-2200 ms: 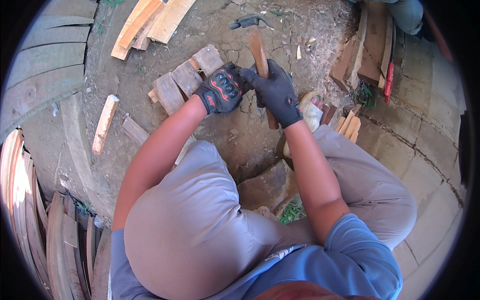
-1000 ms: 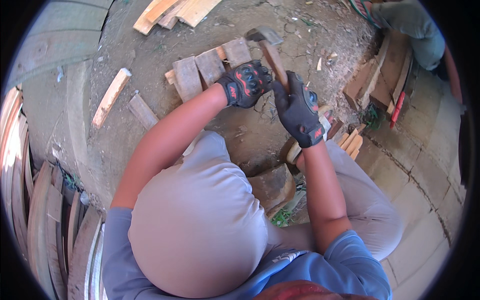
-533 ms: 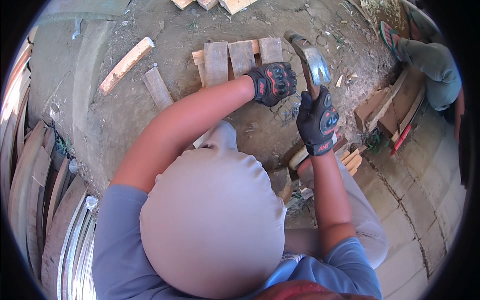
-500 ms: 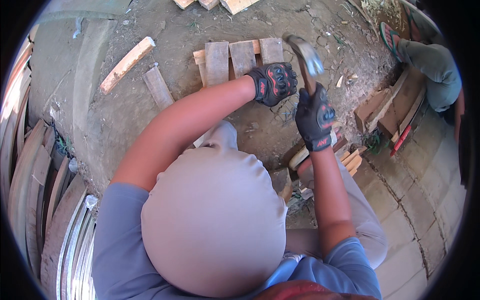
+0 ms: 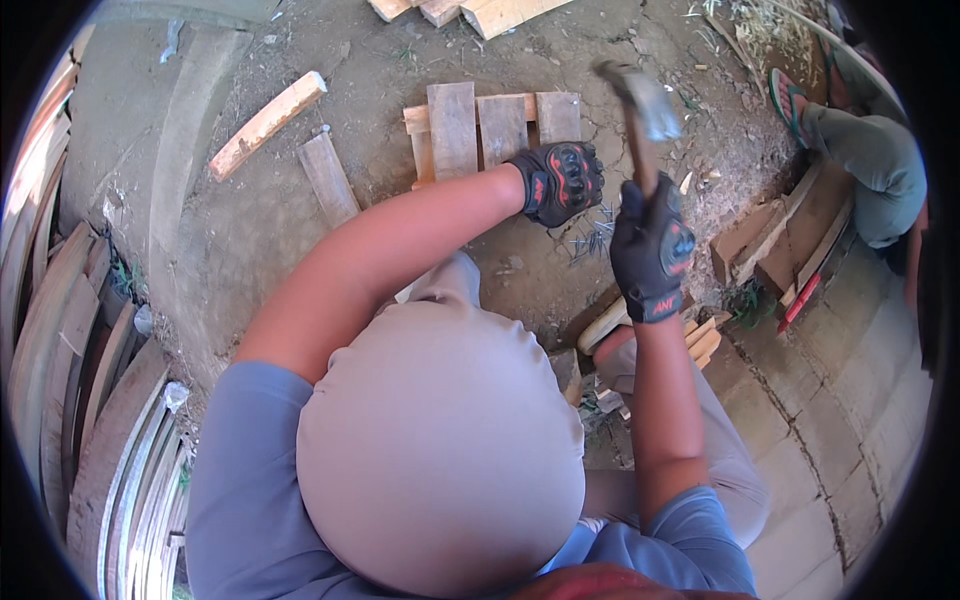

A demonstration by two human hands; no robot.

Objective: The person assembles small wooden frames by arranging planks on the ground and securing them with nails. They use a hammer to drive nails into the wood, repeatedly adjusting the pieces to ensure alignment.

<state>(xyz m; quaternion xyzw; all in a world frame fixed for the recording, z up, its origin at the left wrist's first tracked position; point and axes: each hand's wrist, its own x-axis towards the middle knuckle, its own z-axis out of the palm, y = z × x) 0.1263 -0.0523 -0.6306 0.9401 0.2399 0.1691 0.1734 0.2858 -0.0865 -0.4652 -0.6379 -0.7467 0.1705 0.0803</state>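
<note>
"Dirt ground (image 5: 265,225), cracked. Any writing?"
"Red lettering on both glove cuffs (image 5: 655,305)."
"Where's the hammer (image 5: 642,150)?"
"Right hand (image 5: 652,248), fingers wrapped round it, head (image 5: 652,100) beyond them. Left hand (image 5: 563,183) curled; contents, can't tell."

The hammer head (image 5: 652,106) is metal, glossy though blurred, on a wooden handle (image 5: 641,160); matt black cloth gloves (image 5: 643,260) carry shinier knuckle guards (image 5: 573,172) (plastic, by the look). The planks (image 5: 454,130) are rough grey wood, the trousers (image 5: 440,450) smooth matt cloth.
</note>
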